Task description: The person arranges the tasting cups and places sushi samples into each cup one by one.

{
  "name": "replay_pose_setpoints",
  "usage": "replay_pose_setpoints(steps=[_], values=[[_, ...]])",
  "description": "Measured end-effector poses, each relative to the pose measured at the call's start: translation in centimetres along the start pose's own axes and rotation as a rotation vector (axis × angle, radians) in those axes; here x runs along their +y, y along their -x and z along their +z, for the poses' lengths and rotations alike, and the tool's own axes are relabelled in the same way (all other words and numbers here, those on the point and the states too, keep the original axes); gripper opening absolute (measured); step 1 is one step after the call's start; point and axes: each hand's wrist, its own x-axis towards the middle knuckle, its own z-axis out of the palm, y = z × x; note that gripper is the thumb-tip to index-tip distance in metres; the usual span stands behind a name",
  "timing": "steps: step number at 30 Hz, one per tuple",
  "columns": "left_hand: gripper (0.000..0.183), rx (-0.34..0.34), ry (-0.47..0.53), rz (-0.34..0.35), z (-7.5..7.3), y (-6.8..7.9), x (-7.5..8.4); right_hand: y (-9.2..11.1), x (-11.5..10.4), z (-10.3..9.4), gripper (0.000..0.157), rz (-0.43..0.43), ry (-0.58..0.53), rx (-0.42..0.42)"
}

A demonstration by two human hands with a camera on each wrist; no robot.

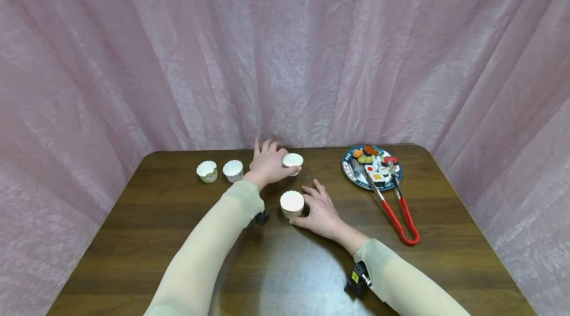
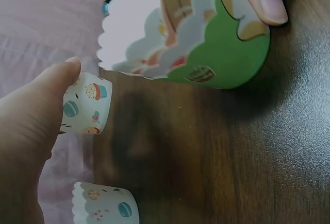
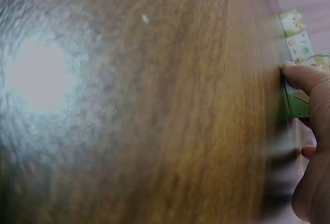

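Note:
My left hand (image 1: 271,162) pinches a white paper baking cup (image 1: 293,159) near the table's back edge. Cupcake and macaron prints show on this cup in the left wrist view, with the left thumb (image 2: 64,74) against it. Closer to me, my right hand (image 1: 321,211) grips a green-and-white paper baking cup (image 1: 292,204) between thumb and fingers. That cup (image 2: 227,54) looms large in the left wrist view. The right hand (image 3: 314,95) covers part of it in the right wrist view.
Two more baking cups, one greenish (image 1: 207,171) and one white (image 1: 233,171), stand on the left; another is mostly hidden behind the left hand. At right, red-handled tongs (image 1: 403,217) lean on a patterned plate (image 1: 349,171) of toy-like food pieces. A pink curtain (image 1: 285,59) hangs behind the table.

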Motion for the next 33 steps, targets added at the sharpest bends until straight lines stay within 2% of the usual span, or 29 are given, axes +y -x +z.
replay_pose_setpoints(steps=[6, 10, 26, 33], values=[[0.085, -0.016, -0.079, 0.003, 0.6, -0.3, 0.2, 0.0, 0.1, 0.0, 0.056, -0.006, 0.005, 0.000], [0.084, -0.025, -0.093, -0.001, 0.8, -0.4, 0.4, 0.1, 0.1, 0.0, 0.056, -0.010, 0.007, 0.001], [0.085, -0.073, -0.060, -0.033, 1.8, -1.0, 0.3, 0.1, 0.1, 0.1, 0.055, -0.004, 0.016, -0.005], [0.094, -0.067, -0.045, -0.031, 0.9, -0.6, 0.1, 0.1, 0.1, 0.0, 0.055, 0.006, 0.005, -0.001]])
